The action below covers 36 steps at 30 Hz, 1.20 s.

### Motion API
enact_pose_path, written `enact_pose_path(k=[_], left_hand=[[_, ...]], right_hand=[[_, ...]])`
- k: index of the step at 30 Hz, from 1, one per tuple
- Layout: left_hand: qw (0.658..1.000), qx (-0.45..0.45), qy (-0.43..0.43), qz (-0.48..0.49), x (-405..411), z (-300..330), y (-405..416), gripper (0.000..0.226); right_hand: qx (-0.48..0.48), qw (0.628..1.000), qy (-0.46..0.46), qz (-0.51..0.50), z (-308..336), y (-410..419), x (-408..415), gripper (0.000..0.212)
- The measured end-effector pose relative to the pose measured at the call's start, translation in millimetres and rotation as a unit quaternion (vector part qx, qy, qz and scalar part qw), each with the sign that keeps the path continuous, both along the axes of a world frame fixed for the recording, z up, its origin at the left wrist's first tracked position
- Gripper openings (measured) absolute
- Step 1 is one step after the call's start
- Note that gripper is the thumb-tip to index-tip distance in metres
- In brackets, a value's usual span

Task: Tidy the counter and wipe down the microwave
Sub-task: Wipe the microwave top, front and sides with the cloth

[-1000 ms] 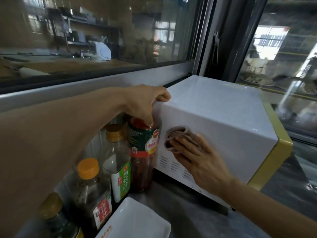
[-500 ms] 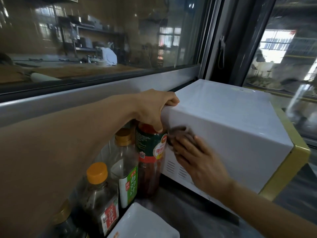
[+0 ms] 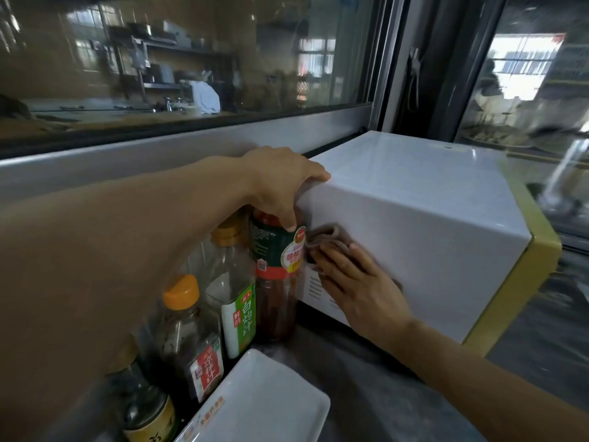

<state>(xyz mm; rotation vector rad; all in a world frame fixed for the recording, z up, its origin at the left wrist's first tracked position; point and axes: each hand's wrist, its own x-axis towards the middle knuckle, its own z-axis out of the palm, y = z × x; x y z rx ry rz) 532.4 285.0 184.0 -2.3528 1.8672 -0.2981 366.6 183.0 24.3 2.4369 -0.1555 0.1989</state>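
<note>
The step in hand looks to be wiping the side panel of the microwave (image 3: 424, 237), and it is best done with the flat of the palm, not the fingertips: the right hand (image 3: 357, 288) lies with fingers straight over a bunched brown-grey cloth (image 3: 325, 237), pressing it against the white side wall close to the rear corner. I would spread the cloth flatter so more of it meets the panel, work in overlapping strokes from that corner toward the yellow front frame (image 3: 526, 282), and go lightly over the vent slots (image 3: 314, 287) so no damp is pushed into them. The left hand (image 3: 280, 186) is curled over the top rear corner of the casing, thumb down the side, steadying the box; that brace should hold while the other hand pushes. The ketchup bottle (image 3: 277, 269) stands just beside the cloth and could be knocked, so strokes should lead away from it. The microwave sits on the dark worktop (image 3: 366, 384) by the window, glossy white on top and side, with no marks I can make out. Other sauce bottles and a white rectangular dish (image 3: 264, 406) stand to the left of it.
</note>
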Motion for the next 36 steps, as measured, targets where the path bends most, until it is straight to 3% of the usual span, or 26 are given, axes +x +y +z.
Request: enact_pose_path(k=[2, 4, 7, 10, 14, 16, 20, 23, 28, 31, 36], left_hand=[[1.000, 0.001, 0.001, 0.002, -0.8, 2.0, 0.0, 0.096], [1.000, 0.001, -0.012, 0.004, -3.4, 3.6, -0.1, 0.095], [0.997, -0.011, -0.071, 0.004, -11.8, 3.9, -1.1, 0.086], [0.994, -0.047, -0.102, -0.002, -23.1, -7.4, -2.3, 0.081], [0.994, -0.088, -0.057, -0.027, -38.1, -38.9, -4.7, 0.105], [0.993, -0.112, -0.033, -0.028, -37.3, -46.6, -4.9, 0.107], [0.989, -0.144, -0.026, -0.029, -35.5, -49.0, -5.3, 0.105], [0.988, -0.154, -0.028, -0.014, -44.3, -50.2, -7.1, 0.101], [0.985, -0.171, -0.030, -0.005, -49.5, -51.7, -9.7, 0.097], [0.983, -0.184, -0.027, 0.002, -52.4, -58.1, -13.5, 0.098], [0.978, -0.206, -0.014, -0.003, -53.4, -61.6, -12.8, 0.100]], right_hand=[[0.005, 0.993, 0.114, -0.011, -28.0, -2.8, -6.2, 0.054], [0.000, 0.988, 0.151, -0.014, -41.3, -5.5, -16.2, 0.050], [-0.010, 0.997, 0.075, -0.001, -18.1, -6.5, -37.8, 0.043], [-0.005, 0.995, -0.084, 0.045, 19.8, -14.5, -55.1, 0.040], [-0.008, 0.982, -0.186, 0.024, 24.4, -20.7, -59.7, 0.049], [-0.021, 0.987, -0.156, 0.028, -2.1, -20.9, -62.1, 0.048], [-0.047, 0.998, 0.004, 0.037, -37.5, -17.5, -75.7, 0.042], [-0.063, 0.997, 0.028, 0.033, -26.7, -18.8, -86.6, 0.045], [-0.057, 0.980, -0.192, 0.020, 22.4, -38.5, -114.8, 0.049], [-0.063, 0.969, -0.238, 0.006, 10.2, -42.9, -124.0, 0.052], [-0.092, 0.992, -0.088, 0.013, -52.1, -41.3, -149.4, 0.057]])
